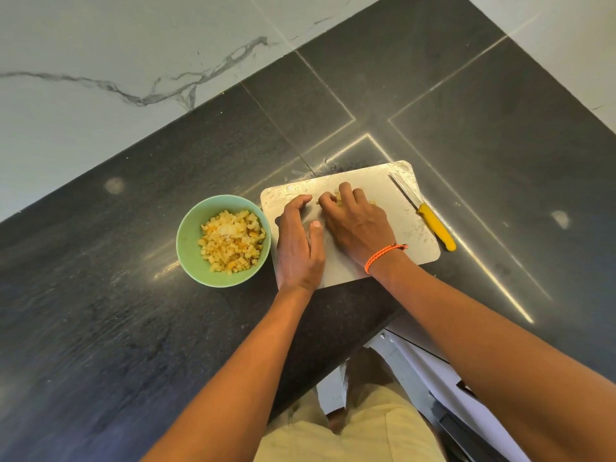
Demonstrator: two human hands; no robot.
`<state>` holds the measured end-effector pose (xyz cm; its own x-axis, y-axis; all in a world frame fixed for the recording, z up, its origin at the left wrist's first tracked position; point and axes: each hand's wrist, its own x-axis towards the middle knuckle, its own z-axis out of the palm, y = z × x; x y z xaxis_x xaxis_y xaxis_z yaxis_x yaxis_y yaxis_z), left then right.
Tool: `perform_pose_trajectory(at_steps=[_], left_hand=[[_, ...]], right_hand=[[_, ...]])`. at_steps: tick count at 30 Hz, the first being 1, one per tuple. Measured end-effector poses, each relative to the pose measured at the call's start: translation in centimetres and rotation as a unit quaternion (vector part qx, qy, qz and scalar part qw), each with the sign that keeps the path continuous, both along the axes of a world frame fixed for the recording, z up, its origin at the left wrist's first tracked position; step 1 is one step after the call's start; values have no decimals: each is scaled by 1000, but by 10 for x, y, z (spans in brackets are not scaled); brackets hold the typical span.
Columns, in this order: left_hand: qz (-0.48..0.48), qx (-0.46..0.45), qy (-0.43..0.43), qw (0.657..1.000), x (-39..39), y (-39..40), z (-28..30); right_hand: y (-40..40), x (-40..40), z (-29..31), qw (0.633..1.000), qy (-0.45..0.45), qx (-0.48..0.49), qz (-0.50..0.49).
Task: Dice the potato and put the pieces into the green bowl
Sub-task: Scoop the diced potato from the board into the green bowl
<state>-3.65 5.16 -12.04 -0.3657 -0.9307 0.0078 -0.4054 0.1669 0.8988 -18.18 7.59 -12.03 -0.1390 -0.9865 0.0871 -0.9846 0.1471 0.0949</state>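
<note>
Head view: I have just this one camera, looking down on a dark stone surface (100,295) that meets a white marbled wall.
Cutting board: I see a pale grey cutting board (403,225) lying flat on the surface, slightly turned, with wet smears along its far edge.
Left hand: my left hand (298,241) rests on the board's left part, fingers curved and cupped toward the middle, thumb stretched out to the right; I see nothing gripped in it.
Right hand: my right hand (358,221) lies palm down on the board just beside the left, fingers curled over a small heap of diced potato pieces (338,200); the fingers cover most of the heap, so I cannot tell whether any pieces are actually pinched.
Bracelet: an orange braided bracelet (383,256) sits on the right wrist.
Green bowl: the green bowl (190,235) stands on the surface just left of the board, close to its edge, beside the left hand.
Potato in bowl: a pile of yellow potato cubes (231,240) fills the bottom of the bowl.
Knife: a knife with a yellow handle (436,226) lies at the board's right edge, blade pointing away on the board, handle reaching out over the edge; neither hand touches it.
Person: below the surface edge I see light-coloured shorts.
</note>
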Motion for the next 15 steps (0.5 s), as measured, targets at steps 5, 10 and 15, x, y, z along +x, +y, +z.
perform_pose_trajectory(at_steps=[5, 10, 15], left_hand=[[0, 4, -13, 1000, 1, 0, 1], [-5, 8, -18, 1000, 1, 0, 4], [-20, -10, -18, 1000, -2, -2, 1]], right_hand=[[-4, -3, -8, 1000, 1, -13, 16], [-5, -5, -13, 999, 7, -39, 23], [-2, -5, -14, 998, 25, -62, 15]])
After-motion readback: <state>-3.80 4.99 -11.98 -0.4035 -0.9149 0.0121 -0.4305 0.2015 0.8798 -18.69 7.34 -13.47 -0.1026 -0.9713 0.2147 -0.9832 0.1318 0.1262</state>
